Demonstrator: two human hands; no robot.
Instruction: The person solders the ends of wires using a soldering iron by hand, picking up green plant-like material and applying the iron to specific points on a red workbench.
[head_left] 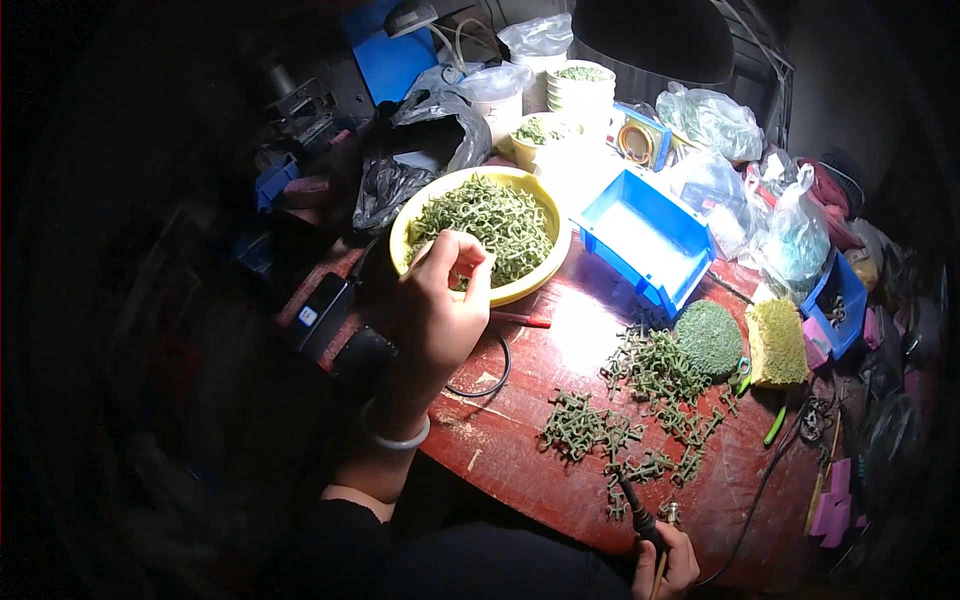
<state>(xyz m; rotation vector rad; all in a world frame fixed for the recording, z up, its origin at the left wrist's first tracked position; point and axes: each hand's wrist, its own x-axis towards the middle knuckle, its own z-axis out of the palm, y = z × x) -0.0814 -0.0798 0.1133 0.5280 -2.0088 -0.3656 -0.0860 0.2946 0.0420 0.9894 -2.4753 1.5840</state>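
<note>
My left hand (448,305) is over the near rim of a yellow bowl (552,262), its thumb and fingers pinched together. Whatever may be between those fingertips is too small to make out. Inside the bowl lies a heap of small green curled pieces (490,220). At the lower right my right hand (668,568) is closed around a black pen-shaped tool (643,520), its thin tip pointing up toward more scattered green pieces (585,425). A slim light-coloured stick (659,575) also shows by the right fingers.
An empty-looking blue bin (650,240) stands beside the bowl under bright lamplight. Near the loose pieces are a round green pad (708,338) and a yellow sponge block (776,342). Plastic bags (798,235) crowd the right side. A dark cable (760,490) crosses the red tabletop (520,450).
</note>
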